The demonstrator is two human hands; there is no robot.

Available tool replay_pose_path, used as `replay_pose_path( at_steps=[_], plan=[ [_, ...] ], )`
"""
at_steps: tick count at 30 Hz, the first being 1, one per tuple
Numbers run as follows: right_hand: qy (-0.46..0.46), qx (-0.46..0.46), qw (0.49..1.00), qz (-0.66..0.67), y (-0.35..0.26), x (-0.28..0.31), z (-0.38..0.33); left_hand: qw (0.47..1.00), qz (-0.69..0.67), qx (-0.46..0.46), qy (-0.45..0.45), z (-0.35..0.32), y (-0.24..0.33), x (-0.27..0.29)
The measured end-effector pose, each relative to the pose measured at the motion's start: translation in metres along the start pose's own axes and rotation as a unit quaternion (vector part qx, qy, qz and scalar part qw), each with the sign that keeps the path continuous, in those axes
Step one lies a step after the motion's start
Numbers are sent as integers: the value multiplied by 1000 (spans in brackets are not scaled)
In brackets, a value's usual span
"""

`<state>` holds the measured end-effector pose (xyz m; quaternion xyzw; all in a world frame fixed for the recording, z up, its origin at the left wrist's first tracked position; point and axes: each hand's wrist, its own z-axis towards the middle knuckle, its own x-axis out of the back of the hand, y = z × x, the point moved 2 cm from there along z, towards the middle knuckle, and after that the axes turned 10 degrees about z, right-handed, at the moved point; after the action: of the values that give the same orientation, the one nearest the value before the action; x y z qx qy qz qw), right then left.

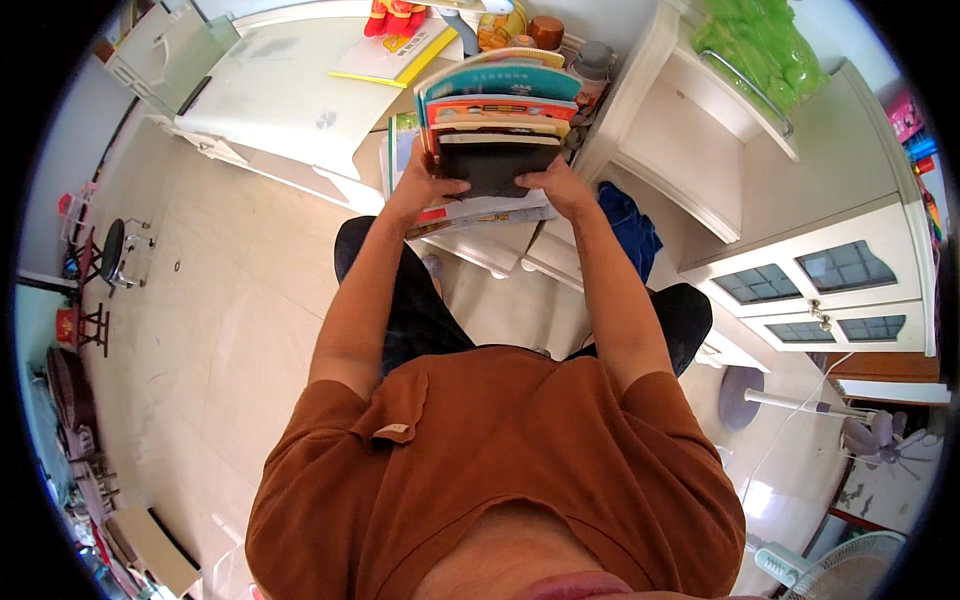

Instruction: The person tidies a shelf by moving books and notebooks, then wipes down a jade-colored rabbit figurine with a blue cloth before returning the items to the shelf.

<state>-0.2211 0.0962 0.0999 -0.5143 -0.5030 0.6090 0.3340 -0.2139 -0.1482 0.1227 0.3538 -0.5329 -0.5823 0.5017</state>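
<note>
Between my two hands stands a row of books with a black-covered book [490, 168] nearest me. Behind it are cream, red-orange and teal books [500, 84], their upper edges fanned apart. My left hand [428, 186] is closed round the left side of the row, thumb on the black cover. On the opposite side my right hand [555, 186] grips likewise, its thumb on the cover's right edge. The other fingers are mostly hidden behind the books. Below lie more books or papers [480, 212] on a white surface; whether the held row touches them I cannot tell.
A white desk [290, 95] extends to the left, bearing a yellow-and-white book [395, 55] and a red plush toy [393, 18]. Jars and a grey-lidded bottle [592, 62] stand behind the books. A white cabinet [820, 265] is at right; dark blue cloth [630, 228] hangs nearby.
</note>
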Motion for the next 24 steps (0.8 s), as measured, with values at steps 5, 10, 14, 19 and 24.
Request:
replay_pose_path(
  at_steps=[5,10,14,19,24],
  plan=[
    [-15,2,1000,-3,11,4,-1,999,-19,39,-25,3,-18,-2],
    [16,84,996,3,18,-4,0,998,50,22,-22,7,-45,6],
    [72,114,991,5,1,-19,-21,999,20,21,39,-4,-23,-4],
    [108,96,989,41,-19,-19,-92,997,46,59,-20,-34,24,-24],
    [254,168,952,-11,-48,-4,-182,986,129,13,-100,-38,58,-76]
  ],
)
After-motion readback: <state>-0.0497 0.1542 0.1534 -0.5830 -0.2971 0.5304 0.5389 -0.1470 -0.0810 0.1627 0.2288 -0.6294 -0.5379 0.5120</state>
